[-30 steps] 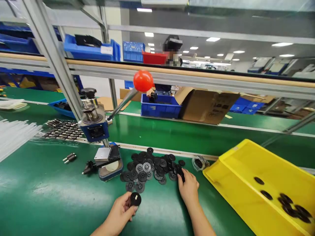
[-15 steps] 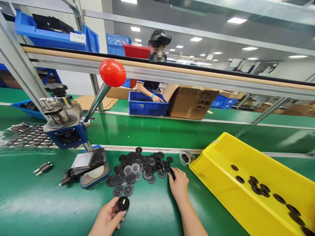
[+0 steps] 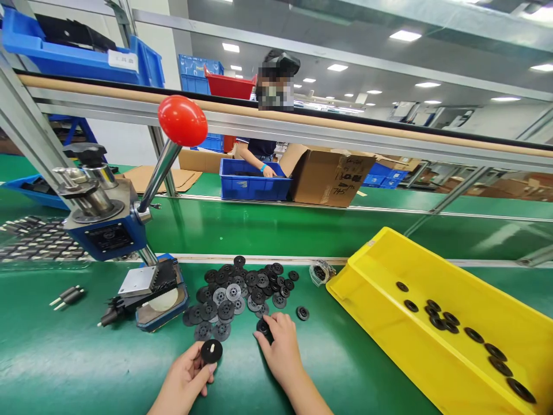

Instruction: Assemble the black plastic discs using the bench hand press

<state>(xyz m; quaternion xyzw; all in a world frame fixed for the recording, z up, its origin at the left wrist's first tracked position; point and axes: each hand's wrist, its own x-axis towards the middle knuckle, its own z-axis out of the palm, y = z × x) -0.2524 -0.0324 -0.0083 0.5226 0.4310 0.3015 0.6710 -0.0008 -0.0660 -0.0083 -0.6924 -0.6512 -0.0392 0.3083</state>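
- Discs (image 3: 225, 310), black and grey, lie in a loose, overlapping pile on the green bench (image 3: 242, 392); we count none of them as held.
- We find the left hand (image 3: 185, 374) pinching a black disc with a white centre piece (image 3: 211, 351) between thumb and fingers, its face turned up towards us, near the front edge of the pile.
- We note the right hand (image 3: 276, 344) just in front of the pile, thumb and forefinger at opposite sides of a small black disc (image 3: 261, 327). We cannot tell whether they press on it firmly or merely touch it, nor whether it is clear of the bench.
- We record one separate disc (image 3: 303, 313) lying flat between the right hand and the yellow tray (image 3: 380, 328), in which black rings (image 3: 474, 335) lie loosely scattered.
- Beyond the left hand stands a blue lever press (image 3: 110, 230) with a red knob (image 3: 182, 121); neither hand touches it.
- In our judgement, the step in hand is taking up the small disc while the left hand keeps the other one ready.
- We judge that the next move calls for a secure two-sided pinch on the rim and a steady left hand, without disturbing neighbouring discs.
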